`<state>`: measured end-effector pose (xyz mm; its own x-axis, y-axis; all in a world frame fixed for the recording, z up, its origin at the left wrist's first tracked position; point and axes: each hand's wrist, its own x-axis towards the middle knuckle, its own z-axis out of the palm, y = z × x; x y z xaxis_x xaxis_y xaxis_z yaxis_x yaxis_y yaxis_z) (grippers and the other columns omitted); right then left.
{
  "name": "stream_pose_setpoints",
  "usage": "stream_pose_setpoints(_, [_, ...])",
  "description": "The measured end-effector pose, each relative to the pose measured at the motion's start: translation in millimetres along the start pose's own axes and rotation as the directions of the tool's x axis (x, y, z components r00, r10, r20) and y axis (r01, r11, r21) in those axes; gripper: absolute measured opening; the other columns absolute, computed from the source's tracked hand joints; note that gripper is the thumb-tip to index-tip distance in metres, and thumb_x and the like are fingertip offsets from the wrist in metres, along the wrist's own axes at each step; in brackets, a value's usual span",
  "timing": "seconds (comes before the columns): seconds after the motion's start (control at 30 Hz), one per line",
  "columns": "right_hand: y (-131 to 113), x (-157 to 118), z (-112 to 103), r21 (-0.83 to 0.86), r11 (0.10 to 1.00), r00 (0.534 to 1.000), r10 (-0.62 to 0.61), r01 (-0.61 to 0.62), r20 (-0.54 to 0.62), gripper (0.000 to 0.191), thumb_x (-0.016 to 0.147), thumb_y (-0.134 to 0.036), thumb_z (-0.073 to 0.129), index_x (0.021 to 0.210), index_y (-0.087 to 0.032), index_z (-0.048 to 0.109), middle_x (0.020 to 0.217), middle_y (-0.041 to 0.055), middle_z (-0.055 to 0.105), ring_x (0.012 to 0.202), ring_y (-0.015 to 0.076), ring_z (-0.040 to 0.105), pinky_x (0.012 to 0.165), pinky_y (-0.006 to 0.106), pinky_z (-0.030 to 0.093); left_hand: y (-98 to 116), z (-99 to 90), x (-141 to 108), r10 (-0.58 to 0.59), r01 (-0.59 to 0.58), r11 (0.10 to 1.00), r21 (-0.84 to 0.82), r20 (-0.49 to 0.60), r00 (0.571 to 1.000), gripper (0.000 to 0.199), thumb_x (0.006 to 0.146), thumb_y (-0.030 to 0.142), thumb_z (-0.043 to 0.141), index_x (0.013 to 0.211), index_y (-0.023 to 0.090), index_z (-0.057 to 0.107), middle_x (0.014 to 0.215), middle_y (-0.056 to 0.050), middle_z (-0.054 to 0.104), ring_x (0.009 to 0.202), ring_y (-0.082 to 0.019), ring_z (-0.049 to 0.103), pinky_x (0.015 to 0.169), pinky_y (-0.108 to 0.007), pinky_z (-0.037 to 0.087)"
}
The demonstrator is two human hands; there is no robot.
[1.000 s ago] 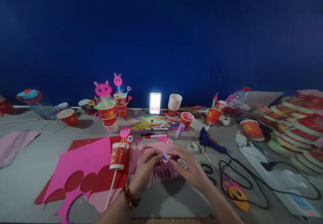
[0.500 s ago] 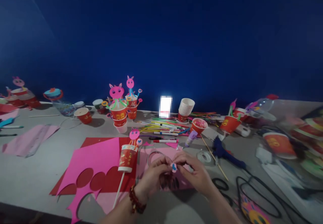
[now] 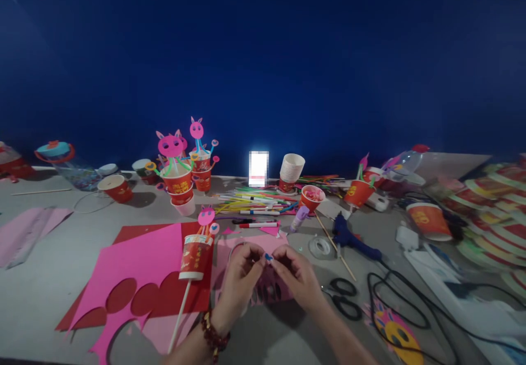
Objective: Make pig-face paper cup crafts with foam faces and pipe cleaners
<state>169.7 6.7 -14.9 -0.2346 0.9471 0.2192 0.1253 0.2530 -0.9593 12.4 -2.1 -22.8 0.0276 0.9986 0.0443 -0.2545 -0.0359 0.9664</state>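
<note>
Near the middle of the table, my left hand point(image 3: 246, 272) and my right hand point(image 3: 293, 274) meet at their fingertips. Both pinch a small pale paper piece with a blue mark point(image 3: 268, 257) between them. A beaded bracelet point(image 3: 214, 335) is round my left wrist. Beneath the hands lies a light pink sheet point(image 3: 283, 294) with dark slots or marks. To the left, a red paper cup on a white stick point(image 3: 194, 257) carries a pink paper figure point(image 3: 206, 215) and rests on pink paper point(image 3: 142, 250) with round cutouts.
Behind the hands are colored markers point(image 3: 255, 203), a purple glue stick point(image 3: 299, 218) and stacked white cups point(image 3: 292, 167). Rightward lie a tape roll point(image 3: 321, 247), black scissors point(image 3: 345, 296), a dark blue glue gun point(image 3: 355, 239) and looping cable. Decorated cups point(image 3: 176, 181) stand back left.
The view has shifted, so most table items appear farther left. My hands have turned slightly, with their fingertips closer round the small paper piece. The scissors show more fully.
</note>
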Motion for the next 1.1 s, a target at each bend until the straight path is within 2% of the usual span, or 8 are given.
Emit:
stream_pose_setpoints(0.23, [3, -1, -4, 0.064, 0.997, 0.998, 0.043, -0.041, -0.036, 0.027, 0.090, -0.040, 0.060, 0.074, -0.019, 0.055, 0.066, -0.0029, 0.050, 0.060, 0.0131, 0.046, 0.057, 0.025, 0.037, 4, 3.9, -3, -0.056, 0.057, 0.997, -0.052, 0.036, 0.998, 0.016, 0.083, 0.032, 0.070, 0.088, 0.017, 0.066, 0.077, 0.001, 0.060, 0.072, -0.013, 0.055, 0.067, -0.023, 0.044])
stream_pose_setpoints(0.4, [5, -2, -6, 0.102, 0.993, 0.996, 0.070, -0.064, -0.060, 0.026, 0.089, -0.040, 0.061, 0.073, -0.020, 0.052, 0.064, -0.0042, 0.047, 0.057, 0.0122, 0.044, 0.055, 0.024, 0.037, 3, 4.3, -1, -0.048, 0.046, 0.999, -0.027, -0.091, 0.995, 0.022, 0.085, 0.034, 0.068, 0.101, 0.020, 0.063, 0.082, 0.000, 0.062, 0.070, -0.013, 0.057, 0.065, -0.024, 0.046])
stream_pose_setpoints(0.53, [8, -2, -9, 0.081, 0.995, 0.997, 0.069, -0.065, -0.045, 0.028, 0.089, -0.042, 0.061, 0.074, -0.020, 0.053, 0.065, -0.0037, 0.048, 0.058, 0.0129, 0.045, 0.055, 0.024, 0.038, 18, 3.8, -9, 0.139, -0.119, 0.966, 0.229, -0.074, 0.988, 0.015, 0.093, 0.031, 0.057, 0.101, 0.021, 0.062, 0.089, -0.003, 0.065, 0.080, -0.017, 0.062, 0.073, -0.028, 0.050])
stream_pose_setpoints(0.67, [11, -2, -12, 0.009, 0.998, 0.998, 0.057, -0.057, -0.027, 0.032, 0.091, -0.047, 0.059, 0.074, -0.020, 0.055, 0.067, -0.0021, 0.049, 0.060, 0.0142, 0.047, 0.055, 0.025, 0.039, 53, -27.3, -24, 0.372, -0.316, 0.739, 0.595, 0.031, 0.928, 0.018, 0.096, 0.030, 0.052, 0.109, 0.024, 0.062, 0.110, -0.010, 0.067, 0.104, -0.025, 0.063, 0.090, -0.038, 0.050])
stream_pose_setpoints(0.77, [13, -3, -12, -0.002, 0.997, 0.997, 0.076, -0.076, -0.019, 0.037, 0.092, -0.052, 0.056, 0.074, -0.020, 0.054, 0.068, -0.0016, 0.050, 0.060, 0.0146, 0.048, 0.055, 0.026, 0.040, 69, -75.1, -28, 0.493, -0.130, 0.588, 0.799, -0.226, 0.840, 0.033, 0.095, 0.043, 0.050, 0.122, 0.024, 0.055, 0.119, -0.013, 0.063, 0.109, -0.029, 0.062, 0.091, -0.044, 0.051])
stream_pose_setpoints(0.9, [17, -6, -9, -0.016, 0.997, 0.996, 0.082, -0.082, 0.029, 0.039, 0.094, -0.054, 0.051, 0.075, -0.020, 0.052, 0.068, -0.0023, 0.047, 0.060, 0.0143, 0.047, 0.054, 0.025, 0.040, 65, -123.8, -20, 0.273, 0.246, 0.395, 0.885, -0.369, 0.888, 0.062, 0.090, 0.062, 0.048, 0.136, 0.021, 0.043, 0.117, -0.014, 0.066, 0.107, -0.036, 0.064, 0.078, -0.045, 0.053])
stream_pose_setpoints(1.0, [21, -8, -5, -0.058, 0.997, 0.997, 0.055, -0.052, 0.046, 0.038, 0.095, -0.053, 0.050, 0.075, -0.021, 0.050, 0.067, -0.0038, 0.043, 0.059, 0.0134, 0.043, 0.053, 0.024, 0.037, 54, -129.2, -16, 0.081, 0.317, 0.316, 0.894, -0.358, 0.930, 0.062, 0.093, 0.057, 0.043, 0.140, 0.018, 0.038, 0.110, -0.014, 0.071, 0.101, -0.036, 0.068, 0.075, -0.044, 0.053])
stream_pose_setpoints(1.1, [22, -9, -4, -0.060, 0.998, 0.998, 0.037, -0.034, 0.054, 0.037, 0.095, -0.053, 0.052, 0.076, -0.020, 0.052, 0.068, -0.0031, 0.044, 0.061, 0.0137, 0.044, 0.053, 0.024, 0.036, 44, -119.0, -19, 0.061, 0.285, 0.376, 0.881, -0.331, 0.942, 0.059, 0.093, 0.049, 0.045, 0.142, 0.017, 0.037, 0.114, -0.016, 0.071, 0.106, -0.036, 0.068, 0.081, -0.045, 0.052])
